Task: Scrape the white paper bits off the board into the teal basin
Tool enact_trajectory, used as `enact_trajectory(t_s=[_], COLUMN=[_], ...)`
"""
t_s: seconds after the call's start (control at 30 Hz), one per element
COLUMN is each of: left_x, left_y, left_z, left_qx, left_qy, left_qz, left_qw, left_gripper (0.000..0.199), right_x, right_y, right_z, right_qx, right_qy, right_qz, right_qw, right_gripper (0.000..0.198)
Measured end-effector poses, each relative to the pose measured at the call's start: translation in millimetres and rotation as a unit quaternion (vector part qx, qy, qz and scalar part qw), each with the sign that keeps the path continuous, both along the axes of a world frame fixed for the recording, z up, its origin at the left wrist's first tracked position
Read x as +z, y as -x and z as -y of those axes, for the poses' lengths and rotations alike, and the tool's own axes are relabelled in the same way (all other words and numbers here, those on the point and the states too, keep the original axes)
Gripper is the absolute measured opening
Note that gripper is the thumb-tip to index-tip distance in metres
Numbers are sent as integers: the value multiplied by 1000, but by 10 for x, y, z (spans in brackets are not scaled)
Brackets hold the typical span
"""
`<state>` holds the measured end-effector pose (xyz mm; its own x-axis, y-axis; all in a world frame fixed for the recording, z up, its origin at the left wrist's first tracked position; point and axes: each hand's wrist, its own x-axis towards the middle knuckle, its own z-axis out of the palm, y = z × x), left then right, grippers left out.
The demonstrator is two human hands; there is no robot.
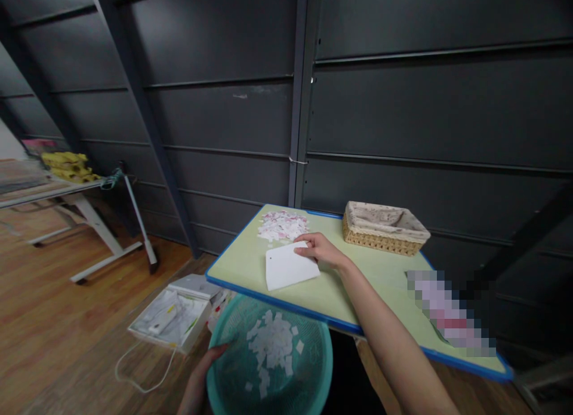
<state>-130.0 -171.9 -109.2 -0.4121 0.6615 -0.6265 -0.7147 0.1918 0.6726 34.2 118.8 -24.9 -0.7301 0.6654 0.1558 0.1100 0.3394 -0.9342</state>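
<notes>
My right hand (317,251) pinches the top right edge of a flat white sheet (289,267), stiff-looking, with a small dark hole near one corner. The sheet is over the near part of a pale green table (242,260) with a blue edge. Just behind it lies a pile of small white and pinkish paper pieces (283,225). Below the table's front edge, my left hand (206,367) grips the left rim of a round teal plastic basket (326,367). Small white paper pieces (273,343) lie inside the basket. Its fingers are partly hidden by the rim.
A cloth-lined wicker basket (380,239) stands at the table's back right. A blurred-out flat item (447,319) lies at the right end. An open white box (170,319) with a cord is on the floor at left. A dark panel wall (224,116) rises behind.
</notes>
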Motion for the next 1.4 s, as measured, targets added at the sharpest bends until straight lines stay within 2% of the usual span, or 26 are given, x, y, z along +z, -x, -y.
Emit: enact_trajectory(t_s=[0.07,0.17,0.27,0.33,0.47,0.67,0.8,1.0,1.17,1.4], left_x=[6,5,19,44,94,85,87,123,142,189], left_y=[-1,8,12,5,-22,-35,-32,-62,-68,-96], left_z=[0,3,-1,-5,-1,18,14,4,1,-6], left_qx=[7,20,28,26,23,13,7,12,12,18], left_qy=[-6,5,11,18,15,20,1,11,12,11], left_qz=[5,10,8,6,0,1,10,-12,-12,-15], left_qw=[1000,1000,1000,999,1000,1000,1000,1000,1000,1000], left_gripper=[6,5,15,23,17,4,4,4,4,6], right_x=[-2,-9,-23,-33,-57,-69,-56,-60,-42,-29], right_y=[8,-11,-43,-54,-36,-11,-25,-18,-35,-51], right_z=[-16,-60,-86,-83,-60,-77,-106,-94,-108,-109], right_qx=[-93,-239,-298,-310,-304,-282,-293,-293,-277,-301], right_qy=[-63,-186,-273,-300,-303,-298,-279,-281,-272,-291], right_qz=[-38,-47,35,91,135,116,90,108,85,111], right_qw=[993,952,914,897,893,905,910,908,918,901], right_gripper=[42,38,34,34,36,33,33,33,31,31])
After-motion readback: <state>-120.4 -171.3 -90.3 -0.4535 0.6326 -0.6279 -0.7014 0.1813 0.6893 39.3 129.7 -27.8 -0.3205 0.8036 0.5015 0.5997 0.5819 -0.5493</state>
